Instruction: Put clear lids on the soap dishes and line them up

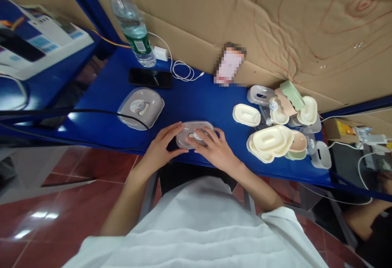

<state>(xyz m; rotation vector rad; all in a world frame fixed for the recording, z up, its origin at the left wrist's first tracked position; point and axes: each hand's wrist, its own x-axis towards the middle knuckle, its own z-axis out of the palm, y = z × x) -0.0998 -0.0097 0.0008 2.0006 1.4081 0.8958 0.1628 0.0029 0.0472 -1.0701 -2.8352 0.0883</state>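
Observation:
A grey oval soap box (183, 135) with a translucent lid and a round sticker lies near the front edge of the blue table. My left hand (162, 147) grips its left end, thumb in front and fingers behind. My right hand (216, 147) curls over its right part, with fingers across the top that partly hide the sticker. Farther left sits a larger grey box (149, 105) with a round sticker and a pale figure on top; neither hand touches it.
To the right lie several cream trays (269, 139), a lone cream tray (246, 115), a peach cup (297, 142) and a green cup (292, 95). Behind stand a water bottle (134, 31), a black phone (150, 78) and a white cable (183, 72). A black cable (76, 112) crosses at left.

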